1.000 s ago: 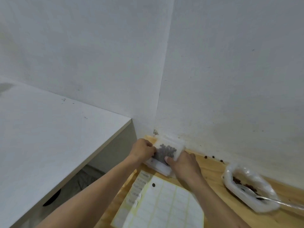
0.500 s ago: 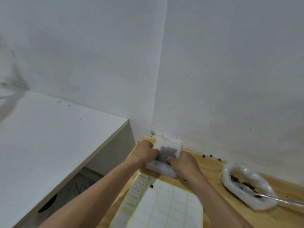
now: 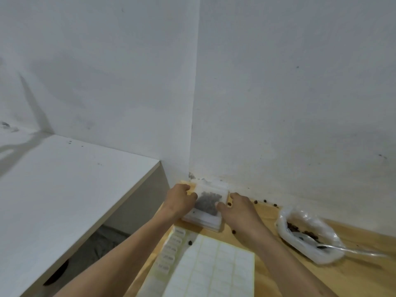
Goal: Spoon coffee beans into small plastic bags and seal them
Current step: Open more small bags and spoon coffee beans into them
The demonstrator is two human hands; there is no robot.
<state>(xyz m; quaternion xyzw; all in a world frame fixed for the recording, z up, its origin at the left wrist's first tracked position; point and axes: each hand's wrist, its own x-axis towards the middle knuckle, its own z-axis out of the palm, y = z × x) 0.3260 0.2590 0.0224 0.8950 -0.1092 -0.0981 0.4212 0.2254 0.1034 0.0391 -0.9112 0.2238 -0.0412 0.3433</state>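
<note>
Tabletop corner: bean bag point(image 3: 209, 201) between both hands point(image 3: 181, 199).

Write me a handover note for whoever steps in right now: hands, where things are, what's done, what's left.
Left hand and right hand each pinch a side of the small filled bag, which lies on a stack of bags in the wall corner.
The supply bag of beans with the spoon sits to the right; the label sheet lies near.
Done: beans are in this bag. Whether it is sealed cannot be told.
Left: check the seal, then fill more bags. Loose beans are scattered along the wall.
</note>
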